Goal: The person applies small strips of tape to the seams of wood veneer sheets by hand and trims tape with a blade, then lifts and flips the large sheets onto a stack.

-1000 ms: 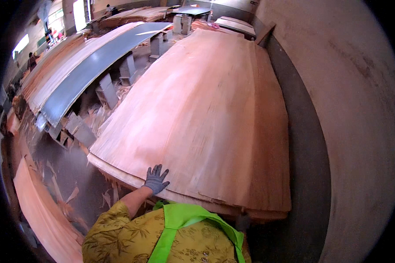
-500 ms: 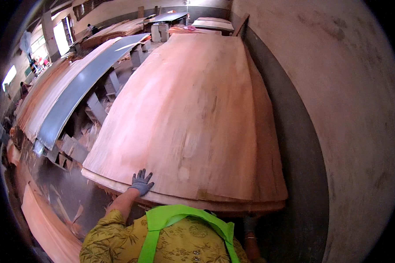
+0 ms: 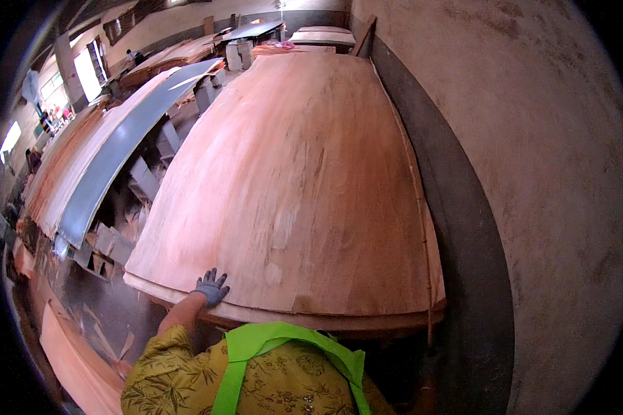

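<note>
A tall stack of large thin wood veneer sheets point(image 3: 304, 180) fills the middle of the view, its top sheet pale pink-brown. My left hand point(image 3: 210, 286), in a grey-blue glove, lies flat with fingers spread on the near left edge of the top sheet. It grips nothing. My right hand is hidden, low at the right beside the stack, under my yellow patterned shirt and green vest straps point(image 3: 270, 366).
A rough concrete wall point(image 3: 533, 173) with a dark lower band runs close along the stack's right side. Left of the stack a long grey conveyor point(image 3: 118, 166) and more veneer piles point(image 3: 62, 159) stretch away. Veneer scraps point(image 3: 83, 360) litter the floor at lower left. People stand far off at the left.
The view has shifted, so the stack looks more centred and closer. My left hand stays spread on the near edge of the top sheet, slightly further left along it.
</note>
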